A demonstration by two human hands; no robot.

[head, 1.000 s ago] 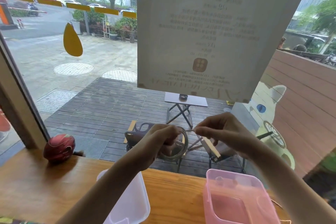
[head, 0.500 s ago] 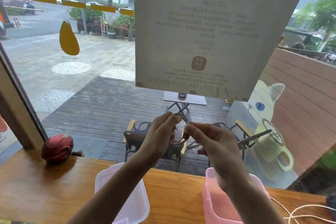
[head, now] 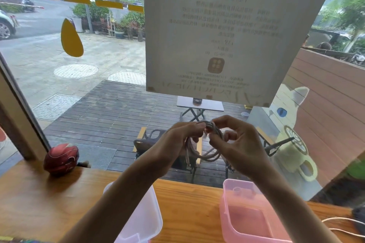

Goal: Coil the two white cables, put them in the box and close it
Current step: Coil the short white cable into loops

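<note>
My left hand and right hand are up in front of the window, above the far edge of the counter, both pinched on the coiled white cable. Left fingers clamp the top of the loops, right thumb and fingers grip just beside them, hands nearly touching. Coil hangs as a small bundle between the hands, one short end dangling below the left hand.

Change: a second ago my right hand was well apart, pulling a straight stretch taut; half a second ago it came in to lay a loop; now the slack is gone and the hands have met at the coil. I judge the first cable is about wound, maybe tucking the end.

Below, the pink box sits open near the counter's front right, looks empty as far as I can see. Clear lid lies near the front middle, left of the box. Second white cable lies loose at the right edge, uncoiled. Red round object at the far left by the window frame.

Left to do: drop this coil in, coil the other, close.
</note>
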